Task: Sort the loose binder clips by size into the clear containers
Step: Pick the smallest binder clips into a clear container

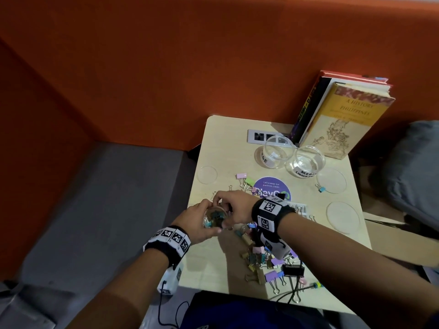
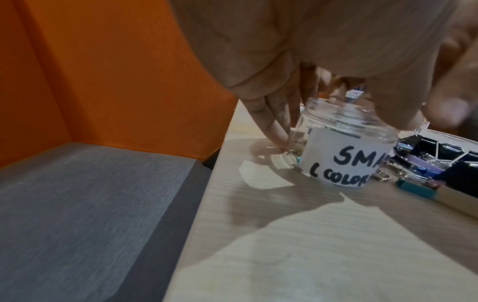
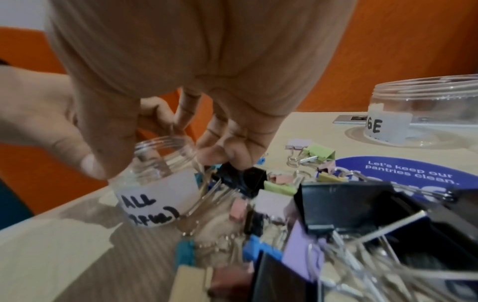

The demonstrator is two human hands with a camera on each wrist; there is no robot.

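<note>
A small clear jar (image 1: 215, 217) labelled for small coloured clips stands near the table's left edge with a few small clips in it. My left hand (image 1: 199, 223) grips it, fingers (image 2: 274, 120) behind the jar (image 2: 344, 151) and thumb on its near shoulder. My right hand (image 1: 234, 207) hovers over the jar's right side. Its curled fingertips (image 3: 230, 153) touch a small black clip (image 3: 245, 177) beside the jar (image 3: 157, 183); whether they pinch it is unclear. A pile of loose binder clips (image 1: 266, 260) in mixed sizes and colours lies below my right wrist.
Empty jars marked large (image 1: 276, 151) and medium (image 1: 306, 161) stand at the back before leaning books (image 1: 344, 115). Clear lids (image 1: 207, 175) (image 1: 331, 180) (image 1: 343, 217) lie flat. A blue round sticker (image 1: 272, 188), pink and green clips (image 1: 244, 178) and a blue clip (image 1: 322, 188) are mid-table.
</note>
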